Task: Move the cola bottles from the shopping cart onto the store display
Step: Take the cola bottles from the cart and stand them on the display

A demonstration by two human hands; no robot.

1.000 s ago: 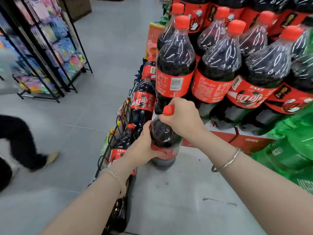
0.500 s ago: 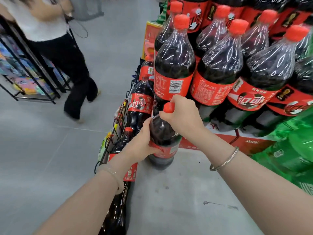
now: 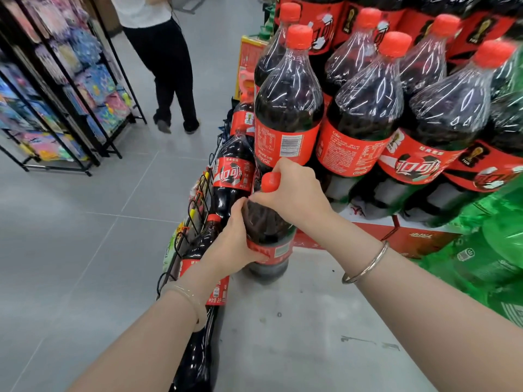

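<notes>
Left hand: my left hand (image 3: 226, 247) wraps the body of the cola bottle (image 3: 268, 236), fingers curled over its red label.
Right hand: my right hand (image 3: 294, 190) closes round the neck just under the red cap (image 3: 270, 182).
Bottle in hand: upright, its base on or just above the grey display platform (image 3: 297, 321); I cannot tell whether it is fully set down. It sits just in front of the stacked cola bottles (image 3: 365, 108).
Done: many wrapped bottles stand in tiers on the display, so I judge a good share of the stocking is finished.
Left to do: release this one, then go back for more. Other bottles (image 3: 233, 176) stand along the platform's left edge by a wire rack (image 3: 195, 210); the cart itself is not clearly in view, so I cannot count what remains.
Surface: smooth grey platform, a few scuffs and specks, red cartons (image 3: 416, 239) beneath the upper tier.
Room: grey tiled aisle, green bottles (image 3: 498, 244) on my right, a black merchandise rack (image 3: 70, 89) to the left, another person (image 3: 164, 52) standing beyond.
</notes>
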